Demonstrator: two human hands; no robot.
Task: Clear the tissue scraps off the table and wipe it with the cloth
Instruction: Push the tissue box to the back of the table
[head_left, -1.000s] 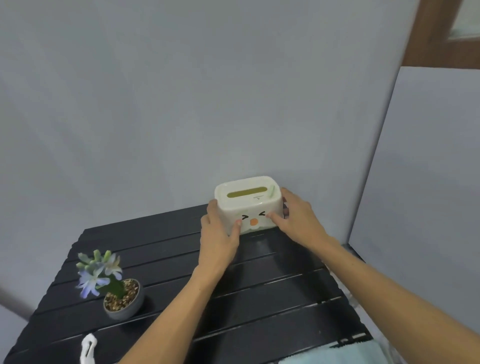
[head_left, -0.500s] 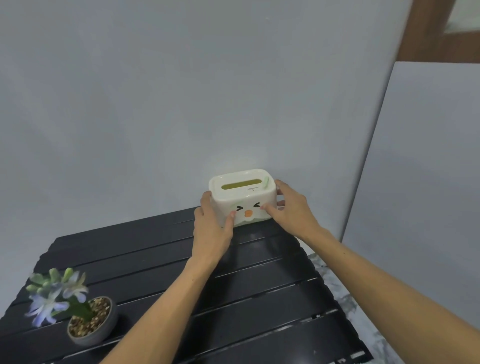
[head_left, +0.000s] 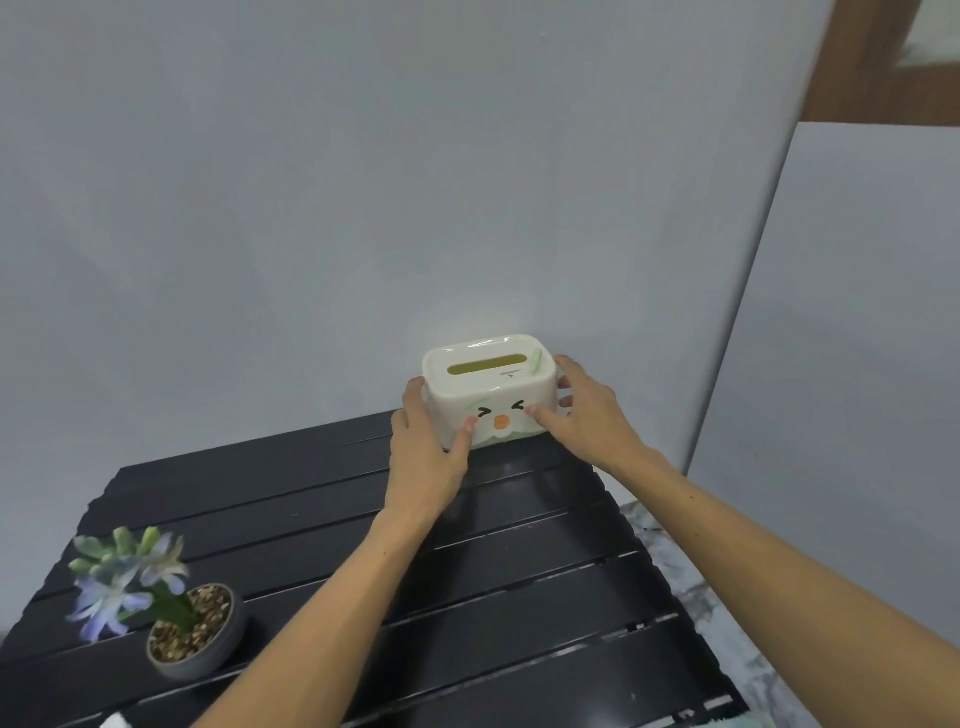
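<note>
Both hands hold the tissue box at the far right corner of the black slatted counter, close against the grey wall. The left hand grips the box's left end, thumb pressed on the front face and fingers wrapped round the side; the right hand grips the right end in the same manner, thumb on the front and fingers curled behind. The box sits between the two grips, its long axis running from one hand to the other, so neither hand is nearer.

The box is a cream, glossy, rounded container with a slot in its lid showing yellow-green inside, a small squinting cartoon face with an orange spot on the front, and green trim at the base. Its base seems to rest on the counter, though this is hard to tell.

The task's own things lie well back from the grips, toward the person: a white scrap barely shows at the near left edge, and a pale teal cloth peeks in at the near right edge. A potted flower stands on the near left.
</note>
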